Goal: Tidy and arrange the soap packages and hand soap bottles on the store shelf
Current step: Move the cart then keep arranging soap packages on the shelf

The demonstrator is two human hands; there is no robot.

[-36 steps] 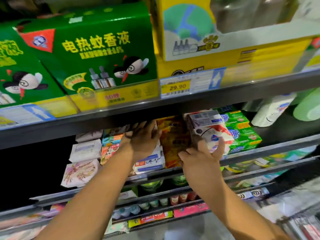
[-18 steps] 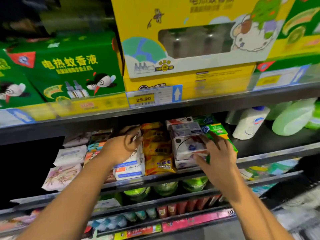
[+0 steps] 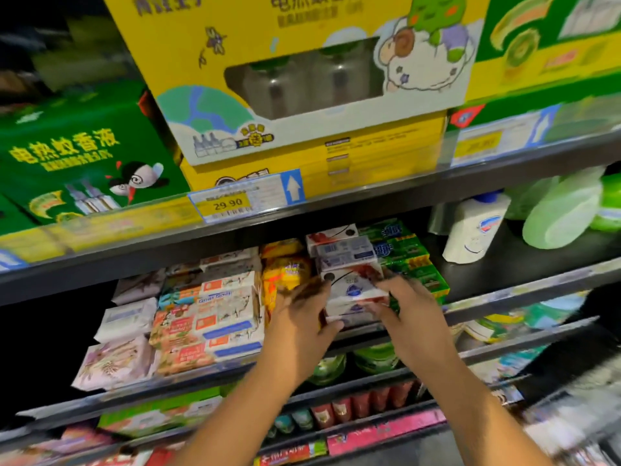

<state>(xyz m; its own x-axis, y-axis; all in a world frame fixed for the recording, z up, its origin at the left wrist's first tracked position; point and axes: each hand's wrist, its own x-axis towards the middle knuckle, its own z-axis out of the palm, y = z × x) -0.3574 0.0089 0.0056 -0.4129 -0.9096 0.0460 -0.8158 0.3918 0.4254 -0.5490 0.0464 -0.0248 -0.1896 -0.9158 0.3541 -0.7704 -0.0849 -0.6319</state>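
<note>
A stack of white soap boxes [image 3: 349, 264] stands in the middle of the soap shelf [image 3: 504, 290]. My left hand [image 3: 299, 317] lies against the stack's left side, in front of the orange soap packs [image 3: 285, 270]. My right hand [image 3: 410, 311] lies against the stack's right side, in front of the green soap packs [image 3: 410, 257]. Both hands are blurred, with fingers spread along the lower boxes. White and blue soap packages [image 3: 228, 314] sit stacked further left. A white hand soap bottle [image 3: 473, 227] stands at the right of the same shelf.
Pale green refill pouches [image 3: 561, 213] lie right of the bottle. Large green [image 3: 77, 163] and yellow boxes [image 3: 302, 79] fill the shelf above, with a 29.90 price tag [image 3: 228, 205] on its edge. Lower shelves [image 3: 336, 391] hold small bottles and packets.
My left hand left the white and blue packages and moved right to the white box stack. My right hand slid down onto the stack's right side. The camera shifted upward.
</note>
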